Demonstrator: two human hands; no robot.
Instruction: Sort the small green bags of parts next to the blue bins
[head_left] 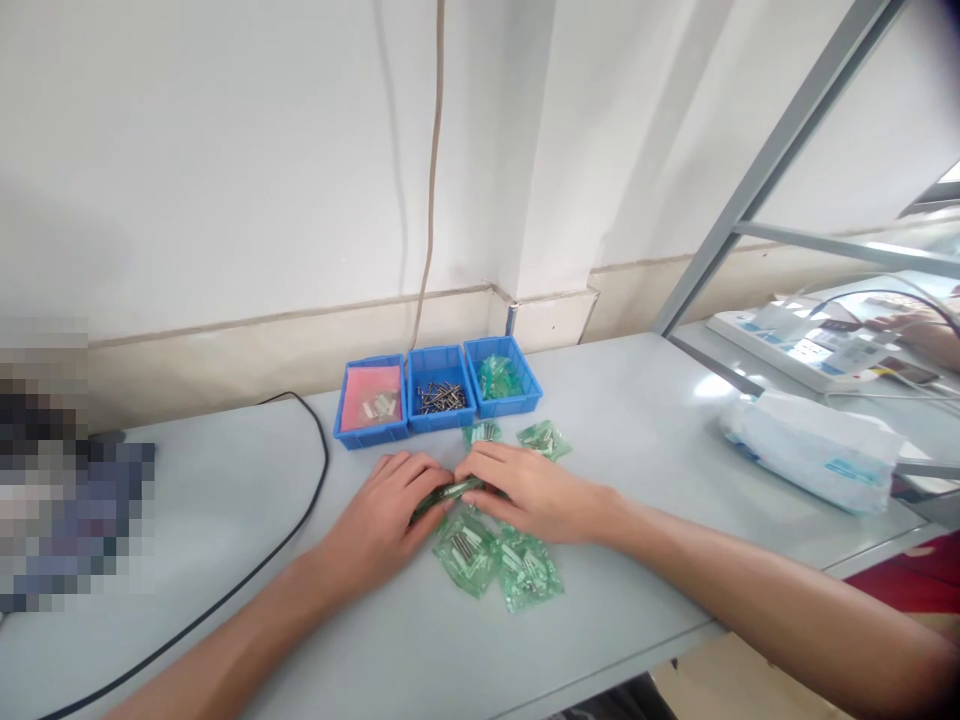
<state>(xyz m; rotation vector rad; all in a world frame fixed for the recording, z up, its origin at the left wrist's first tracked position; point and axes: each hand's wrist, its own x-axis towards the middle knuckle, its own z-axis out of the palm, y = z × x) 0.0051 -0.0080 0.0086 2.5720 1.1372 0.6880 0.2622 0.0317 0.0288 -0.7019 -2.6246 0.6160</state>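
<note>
Packet of thin green plastic [459, 489] pinched in left hand [384, 505] and right hand [538, 490], prob mid-fold, calling for steady pressure next, beside flat green pouches [466, 553]

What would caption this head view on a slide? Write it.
Two hands grip a green bag before three blue bins, more green bags lying around them.

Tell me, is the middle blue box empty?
Not empty: the middle blue box has a pile of screws inside, and some bare blue shows behind them.
</note>
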